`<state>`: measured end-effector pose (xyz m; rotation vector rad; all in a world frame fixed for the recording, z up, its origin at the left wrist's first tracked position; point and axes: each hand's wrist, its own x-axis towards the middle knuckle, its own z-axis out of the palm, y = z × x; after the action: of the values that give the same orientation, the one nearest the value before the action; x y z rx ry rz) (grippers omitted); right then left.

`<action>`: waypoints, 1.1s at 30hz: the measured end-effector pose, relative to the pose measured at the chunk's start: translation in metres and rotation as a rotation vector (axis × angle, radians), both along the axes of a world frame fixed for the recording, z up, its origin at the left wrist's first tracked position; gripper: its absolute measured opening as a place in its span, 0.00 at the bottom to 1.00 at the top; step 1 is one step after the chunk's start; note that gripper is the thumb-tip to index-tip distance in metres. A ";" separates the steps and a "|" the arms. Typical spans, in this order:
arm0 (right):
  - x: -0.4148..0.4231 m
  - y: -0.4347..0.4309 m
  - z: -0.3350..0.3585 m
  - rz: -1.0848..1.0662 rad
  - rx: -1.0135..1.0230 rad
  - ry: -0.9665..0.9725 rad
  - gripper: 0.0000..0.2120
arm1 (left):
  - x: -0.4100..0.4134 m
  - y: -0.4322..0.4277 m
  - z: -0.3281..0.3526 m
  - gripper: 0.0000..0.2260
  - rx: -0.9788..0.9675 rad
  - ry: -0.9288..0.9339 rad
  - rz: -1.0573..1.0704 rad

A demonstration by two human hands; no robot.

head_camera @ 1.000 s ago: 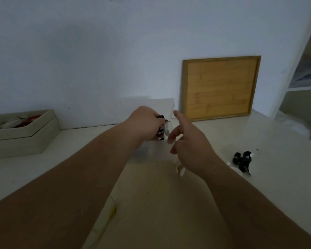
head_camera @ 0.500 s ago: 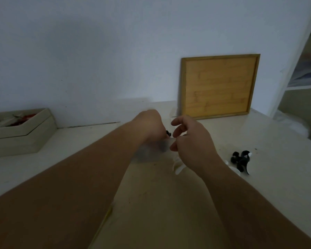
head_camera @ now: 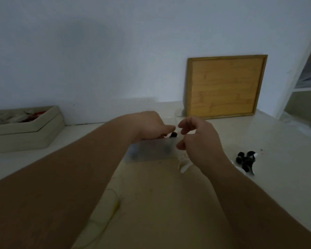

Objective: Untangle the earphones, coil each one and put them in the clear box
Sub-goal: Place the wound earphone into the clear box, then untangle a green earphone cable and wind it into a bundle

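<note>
In the left hand [head_camera: 149, 126], pinched at the fingertips, a small black earphone [head_camera: 173, 134], hovering just above the far right rim of the clear box [head_camera: 151, 151]. Looks to be on the point of going in; not yet released. Inside the box, only dim dark smudges through the cloudy wall, too blurred to call. Right hand [head_camera: 199, 141] just beside the box, fingers loosely curled, nothing visible in them. Beneath that hand, flat on the table [head_camera: 276, 159], a white earphone [head_camera: 184, 164], seemingly looped but not boxed. Further right, well apart from the box, a black bundle [head_camera: 246, 159] of buds and cord, apparently tangled or at least loose. Near the bottom, beside the left forearm, a thin yellow cable [head_camera: 115, 203] trailing uncoiled. So, by the look of it: one piece about to be stowed, at least three waiting, with sorting and coiling left for the bundle and the yellow cable. Beyond, leaning on the wall, a wooden board [head_camera: 224, 87]; far left, a pale tray [head_camera: 25, 139] with red and white odds and ends.
</note>
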<state>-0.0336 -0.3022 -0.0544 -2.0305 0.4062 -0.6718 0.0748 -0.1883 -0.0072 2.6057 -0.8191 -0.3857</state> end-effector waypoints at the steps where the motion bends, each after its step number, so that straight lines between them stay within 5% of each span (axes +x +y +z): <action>1: 0.000 0.000 -0.001 -0.033 -0.033 -0.019 0.17 | -0.004 0.009 0.004 0.20 0.055 -0.033 -0.051; 3: -0.001 0.001 -0.001 -0.082 -0.085 -0.073 0.14 | -0.017 0.027 0.012 0.16 0.100 -0.091 -0.138; 6: -0.002 0.005 0.000 -0.082 -0.147 -0.122 0.12 | -0.031 0.056 0.024 0.10 -0.134 -0.062 -0.136; 12: -0.005 0.030 -0.002 0.119 -0.343 -0.051 0.09 | -0.028 0.126 0.032 0.04 -0.476 -0.149 0.169; 16: -0.013 0.072 -0.007 0.483 -0.498 0.121 0.09 | -0.032 0.164 0.011 0.05 -0.419 -0.156 0.264; 20: -0.019 0.108 -0.014 0.785 -0.566 0.206 0.19 | -0.048 0.178 -0.015 0.11 -0.265 -0.106 0.129; 25: -0.017 0.110 -0.018 0.698 -0.657 0.219 0.12 | -0.056 0.188 -0.024 0.15 -0.255 -0.160 0.036; 28: -0.016 0.098 -0.011 0.580 -0.539 0.228 0.10 | -0.059 0.191 -0.028 0.11 -0.227 -0.148 0.029; 33: -0.013 0.078 0.000 0.389 0.249 0.029 0.12 | -0.051 0.192 -0.033 0.12 -0.185 -0.216 0.136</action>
<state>-0.0465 -0.2245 -0.0541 -1.8123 0.0971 -0.3341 0.0234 0.0038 -0.0402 2.5384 -0.7019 0.0102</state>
